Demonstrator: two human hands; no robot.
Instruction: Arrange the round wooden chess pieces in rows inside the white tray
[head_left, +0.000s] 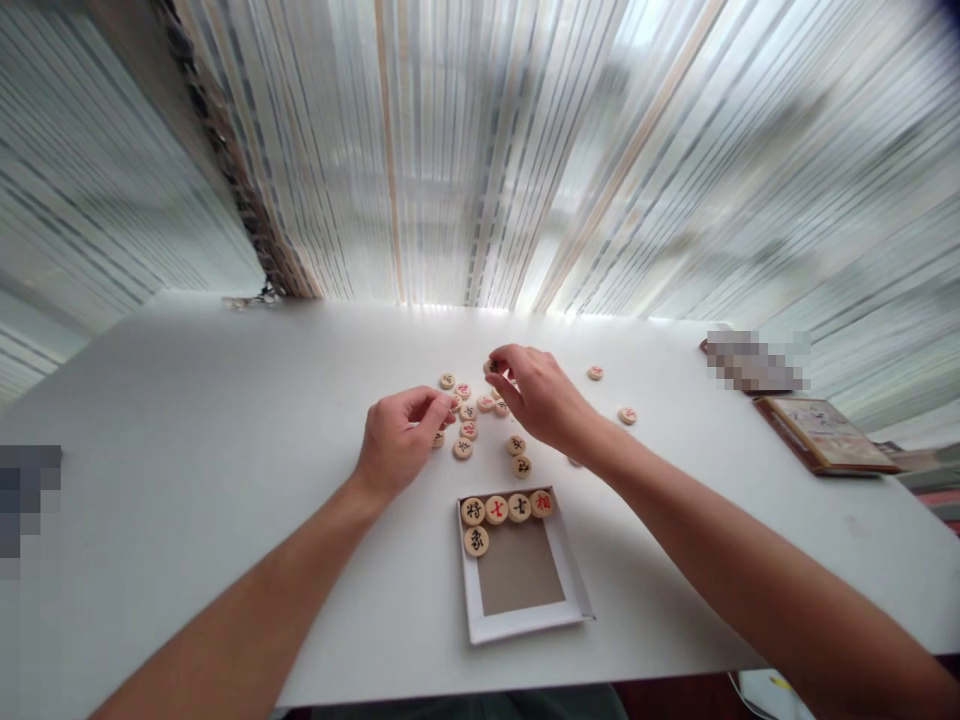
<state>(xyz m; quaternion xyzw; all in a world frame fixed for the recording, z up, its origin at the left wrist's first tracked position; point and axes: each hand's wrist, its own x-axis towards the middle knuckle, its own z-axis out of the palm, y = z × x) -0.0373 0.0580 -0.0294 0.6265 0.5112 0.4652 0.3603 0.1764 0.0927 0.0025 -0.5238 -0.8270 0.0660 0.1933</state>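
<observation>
Xiangqi pieces [469,430] lie in a loose cluster near the middle of the white table [187,480]. Through the head camera I have the right hand [534,390] closed in a pinch at the cluster's far side, a black-marked piece [490,367] between thumb and fingertips. On the left hand [401,435] I see thumb and forefinger drawn together at another piece [455,404], but I cannot tell whether they grip it.

Nearer me sits an open shallow box [471,600], white-walled with a brownish base. I count five discs [496,510] in it: black 将, red 士, black 士 and red 相 along the far wall, then black 象 on the near side of 将. Between box and cluster I see two black-marked discs [516,446] close together. Off to the right, two red-marked discs [628,415] lie well apart from the cluster, and one more shows partly behind the right forearm [652,470].

A brown-edged book or flat case [832,435] rests at the table's right, and a striped curtain [450,150] hangs beyond the far edge.
</observation>
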